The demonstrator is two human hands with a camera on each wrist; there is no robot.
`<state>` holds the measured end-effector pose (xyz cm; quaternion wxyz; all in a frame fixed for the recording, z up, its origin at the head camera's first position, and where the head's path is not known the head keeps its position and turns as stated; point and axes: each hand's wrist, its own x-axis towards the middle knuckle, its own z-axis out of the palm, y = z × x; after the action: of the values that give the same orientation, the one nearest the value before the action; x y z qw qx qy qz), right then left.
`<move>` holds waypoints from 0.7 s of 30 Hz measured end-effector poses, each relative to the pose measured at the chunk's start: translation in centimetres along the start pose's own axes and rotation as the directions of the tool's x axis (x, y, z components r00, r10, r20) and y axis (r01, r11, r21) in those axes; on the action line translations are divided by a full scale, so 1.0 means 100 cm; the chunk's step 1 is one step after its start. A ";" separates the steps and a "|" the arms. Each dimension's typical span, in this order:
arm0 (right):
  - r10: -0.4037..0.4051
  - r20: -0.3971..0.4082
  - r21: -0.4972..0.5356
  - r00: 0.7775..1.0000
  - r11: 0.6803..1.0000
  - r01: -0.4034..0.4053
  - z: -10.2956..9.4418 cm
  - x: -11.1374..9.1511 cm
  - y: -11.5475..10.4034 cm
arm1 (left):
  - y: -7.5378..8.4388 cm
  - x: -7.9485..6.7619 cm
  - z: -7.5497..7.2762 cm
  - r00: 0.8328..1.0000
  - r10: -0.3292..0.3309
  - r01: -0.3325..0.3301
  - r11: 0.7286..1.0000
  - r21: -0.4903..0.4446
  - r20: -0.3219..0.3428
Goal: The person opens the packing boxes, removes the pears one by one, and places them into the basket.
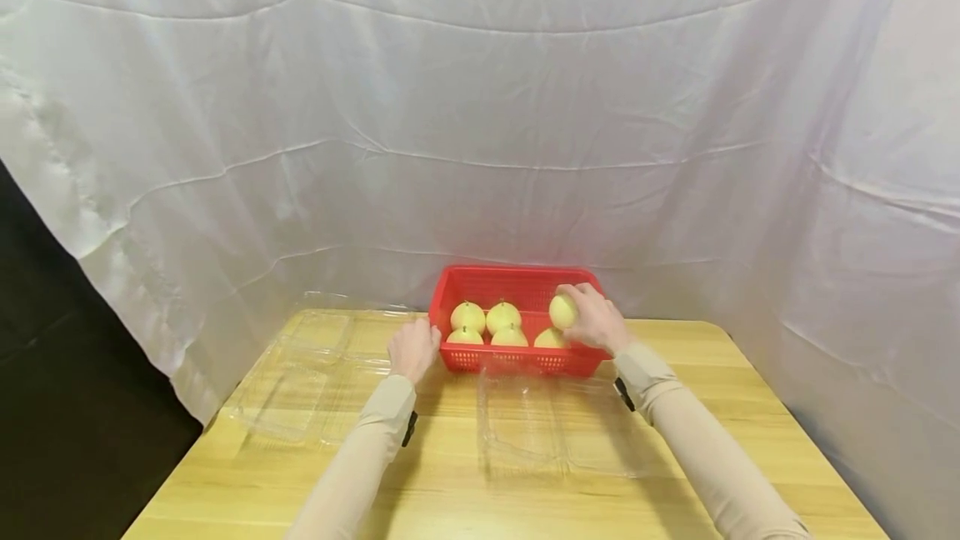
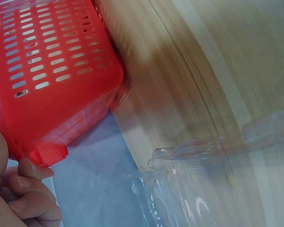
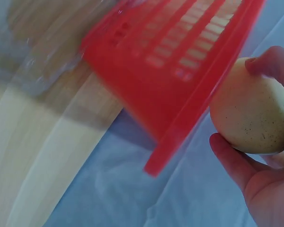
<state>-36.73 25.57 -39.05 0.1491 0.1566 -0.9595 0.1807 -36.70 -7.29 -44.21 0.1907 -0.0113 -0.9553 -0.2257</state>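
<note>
A red plastic basket [image 1: 495, 282] with slotted walls stands at the back of the table, several pale yellow pears [image 1: 503, 317] inside it. My left hand [image 1: 414, 348] grips its left end, the fingers curled at the rim in the left wrist view. At the basket's right end, my right hand [image 1: 600, 325] holds one pear [image 3: 251, 111] between thumb and fingers. That pear is raised above another pear [image 1: 551, 339] in the basket's right front corner. Speckled skin and a short stem show on the held pear in the right wrist view.
A clear plastic clamshell box [image 1: 525, 432] lies on the wooden table [image 1: 450, 490] in front of the basket. More clear boxes [image 1: 288, 398] are spread at the left, close to my left forearm. A pale cloth curtain [image 1: 480, 190] hangs behind the table and along its sides.
</note>
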 end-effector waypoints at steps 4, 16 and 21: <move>0.021 0.040 -0.035 0.999 0.999 -0.020 0.001 0.003 0.011 | 0.000 -0.001 0.002 1.000 0.000 0.000 1.000 0.000 -0.009; -0.033 0.044 -0.097 0.998 0.995 0.037 0.012 0.004 0.018 | -0.002 0.000 0.002 1.000 0.000 0.000 1.000 0.009 -0.023; -0.079 0.049 -0.190 0.996 0.978 0.087 0.015 0.008 0.017 | -0.003 0.000 -0.001 1.000 0.008 -0.008 1.000 0.012 -0.026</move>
<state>-38.38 26.31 -40.69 0.1510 0.1850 -0.9679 0.0779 -36.68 -7.60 -44.29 0.2040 -0.0111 -0.9540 -0.2192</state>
